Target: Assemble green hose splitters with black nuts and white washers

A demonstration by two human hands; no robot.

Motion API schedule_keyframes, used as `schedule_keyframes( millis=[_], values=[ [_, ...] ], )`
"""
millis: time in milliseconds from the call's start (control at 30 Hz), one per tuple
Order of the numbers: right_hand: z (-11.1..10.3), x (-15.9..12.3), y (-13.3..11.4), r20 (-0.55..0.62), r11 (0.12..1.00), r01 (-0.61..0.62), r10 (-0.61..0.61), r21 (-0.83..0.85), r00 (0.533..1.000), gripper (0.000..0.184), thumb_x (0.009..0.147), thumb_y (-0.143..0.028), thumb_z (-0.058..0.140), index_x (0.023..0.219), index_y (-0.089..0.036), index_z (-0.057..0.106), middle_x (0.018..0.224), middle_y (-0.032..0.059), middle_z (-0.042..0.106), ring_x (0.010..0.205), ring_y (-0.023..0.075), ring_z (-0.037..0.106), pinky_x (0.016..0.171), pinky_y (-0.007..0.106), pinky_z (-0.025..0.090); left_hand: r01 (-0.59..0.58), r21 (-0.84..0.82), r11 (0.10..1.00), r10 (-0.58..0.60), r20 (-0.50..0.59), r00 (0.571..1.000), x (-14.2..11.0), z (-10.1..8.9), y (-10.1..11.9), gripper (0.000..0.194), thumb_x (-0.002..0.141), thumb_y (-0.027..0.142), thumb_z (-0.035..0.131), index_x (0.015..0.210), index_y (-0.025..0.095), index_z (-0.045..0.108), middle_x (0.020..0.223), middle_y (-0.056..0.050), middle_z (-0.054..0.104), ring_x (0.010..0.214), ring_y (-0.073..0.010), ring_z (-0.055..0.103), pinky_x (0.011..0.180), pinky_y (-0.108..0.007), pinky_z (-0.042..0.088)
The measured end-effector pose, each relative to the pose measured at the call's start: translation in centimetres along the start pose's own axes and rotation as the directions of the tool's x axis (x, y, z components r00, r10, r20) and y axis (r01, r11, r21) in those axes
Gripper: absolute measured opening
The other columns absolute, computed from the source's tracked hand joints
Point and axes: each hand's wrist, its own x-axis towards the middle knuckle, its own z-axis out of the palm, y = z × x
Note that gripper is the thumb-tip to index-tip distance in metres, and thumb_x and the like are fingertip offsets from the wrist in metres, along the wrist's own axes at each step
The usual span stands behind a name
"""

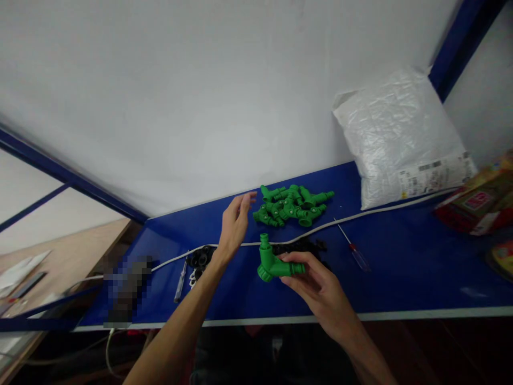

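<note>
Between the thumb and fingers of my right hand [315,280] is a green plastic Y-shaped hose connector [272,264], held above the front part of the blue table. Its threaded collar points down to the left, and one narrow outlet points up. My left hand [236,219] is empty, its fingers stretched out towards a pile of similar green hose connectors [290,206] near the wall. Whether its fingertips touch the pile I cannot tell. Black parts [298,247] lie partly hidden behind my right hand. More black rings [200,256] and white rings [193,278] lie beside my left forearm.
A white cable [360,215] runs across the blue table [393,262]. One screwdriver [352,247] lies to the right, another [181,280] to the left. A white plastic parcel [401,139] leans on the wall; a red package [473,206] is at far right.
</note>
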Motion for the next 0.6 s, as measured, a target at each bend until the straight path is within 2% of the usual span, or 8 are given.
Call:
schedule_keyframes(
  millis=[33,100,167,233,333,433,500,600],
  values=[
    [0.0,0.0,0.0,-0.001,1.000,0.003,-0.003,0.025,1.000,0.022,0.083,-0.032,0.080,0.103,-0.028,0.070,0.117,0.0011,0.074,0.110,0.0182,0.072,0.096,0.027,0.055,0.062,-0.123,0.990,-0.066,-0.031,0.997,-2.2,-0.9,0.3,0.050,0.107,0.051,0.035,0.121,0.017,0.069,0.121,-0.011,0.073,0.099,-0.0193,0.070,0.090,-0.033,0.057],
    [-0.1,0.0,0.0,-0.009,0.999,0.007,-0.006,0.051,1.000,0.021,0.083,-0.032,0.080,0.100,-0.027,0.069,0.119,0.0018,0.074,0.111,0.0189,0.072,0.096,0.028,0.056,0.213,-0.295,0.931,-0.224,-0.004,0.975,-6.8,-2.2,0.5,0.045,0.105,0.052,0.042,0.115,0.018,0.070,0.105,-0.008,0.074,0.081,-0.0172,0.068,0.070,-0.028,0.057],
    [-0.3,0.0,-0.1,-0.010,0.999,0.004,-0.003,0.048,1.000,0.021,0.082,-0.032,0.082,0.099,-0.027,0.069,0.119,0.0026,0.074,0.109,0.0195,0.072,0.095,0.029,0.056,0.328,-0.354,0.876,-0.322,0.077,0.944,-10.6,-2.7,0.2,0.041,0.102,0.051,0.049,0.110,0.017,0.071,0.094,-0.006,0.073,0.071,-0.0152,0.065,0.064,-0.026,0.055],
    [-0.5,0.0,-0.1,-0.003,1.000,-0.005,0.005,0.030,1.000,0.023,0.081,-0.032,0.083,0.097,-0.026,0.069,0.119,0.0034,0.074,0.109,0.0205,0.072,0.095,0.030,0.056,0.386,-0.406,0.828,-0.369,0.122,0.921,-12.8,-2.6,-0.2,0.038,0.099,0.050,0.056,0.112,0.017,0.071,0.092,-0.005,0.072,0.067,-0.0138,0.064,0.062,-0.025,0.055],
    [0.1,-0.3,-0.1,0.015,0.998,-0.039,0.038,0.041,0.999,0.027,0.078,-0.033,0.087,0.097,-0.024,0.069,0.114,0.0041,0.076,0.104,0.0216,0.074,0.094,0.032,0.057,0.385,-0.509,0.770,-0.354,0.162,0.921,-13.5,-2.4,-0.4,0.042,0.094,0.045,0.066,0.130,0.023,0.064,0.120,-0.009,0.071,0.081,-0.0162,0.069,0.068,-0.027,0.058],
    [1.8,-0.3,0.3,0.034,0.975,-0.100,0.095,0.198,0.995,0.036,0.079,-0.043,0.086,0.102,-0.023,0.067,0.094,0.0044,0.079,0.084,0.0221,0.077,0.083,0.036,0.061,0.340,-0.618,0.709,-0.285,0.190,0.940,-13.2,-2.7,-0.4,0.057,0.092,0.040,0.071,0.145,0.030,0.053,0.153,-0.011,0.053,0.105,-0.0216,0.068,0.083,-0.032,0.060],
    [3.4,0.0,0.8,0.010,0.940,-0.132,0.135,0.314,0.991,0.041,0.078,-0.051,0.085,0.098,-0.021,0.065,0.082,0.0050,0.079,0.070,0.0216,0.076,0.072,0.035,0.062,0.324,-0.658,0.680,-0.237,0.221,0.946,-13.2,-3.0,-0.6,0.060,0.092,0.040,0.071,0.148,0.030,0.051,0.158,-0.011,0.048,0.111,-0.0241,0.067,0.087,-0.034,0.059],
    [5.3,0.8,1.8,-0.053,0.919,-0.140,0.171,0.369,0.984,0.048,0.074,-0.060,0.084,0.085,-0.020,0.059,0.072,0.0046,0.077,0.056,0.0174,0.071,0.054,0.027,0.056,0.352,-0.638,0.685,-0.215,0.285,0.934,-13.4,-3.1,-1.2,0.053,0.093,0.046,0.068,0.140,0.024,0.061,0.144,-0.013,0.061,0.102,-0.0245,0.070,0.081,-0.033,0.060]
  ],
)
